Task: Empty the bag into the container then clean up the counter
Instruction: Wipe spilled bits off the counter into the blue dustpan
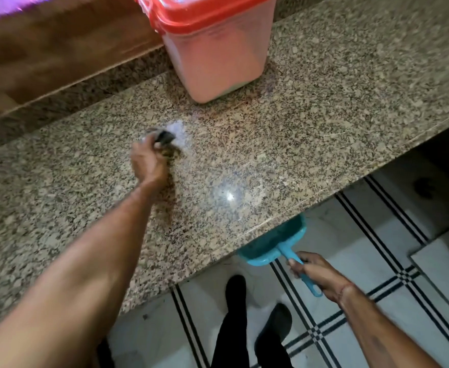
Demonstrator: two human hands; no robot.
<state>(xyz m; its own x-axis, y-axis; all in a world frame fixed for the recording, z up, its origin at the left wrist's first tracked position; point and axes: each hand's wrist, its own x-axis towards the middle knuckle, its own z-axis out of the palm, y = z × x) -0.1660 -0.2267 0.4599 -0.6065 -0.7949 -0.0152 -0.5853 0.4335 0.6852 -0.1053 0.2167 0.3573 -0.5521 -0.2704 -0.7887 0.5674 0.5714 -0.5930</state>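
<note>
The counter is mid-cleanup: nearest, the right hand is wrapped around the handle of a blue dustpan held just under the front edge. Farther in, the left hand grips a small dark brush against a patch of white spilled powder, not yet swept off. Beyond, the red-lidded container stands closed and filled, so emptying looks done; no bag is in view.

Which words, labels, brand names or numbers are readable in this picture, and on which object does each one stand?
No text can be read.
The container shows a faint dark mark high on its wall, too blurred to read.
The red lid, the blue dustpan in the right hand and the counter show no writing.
</note>
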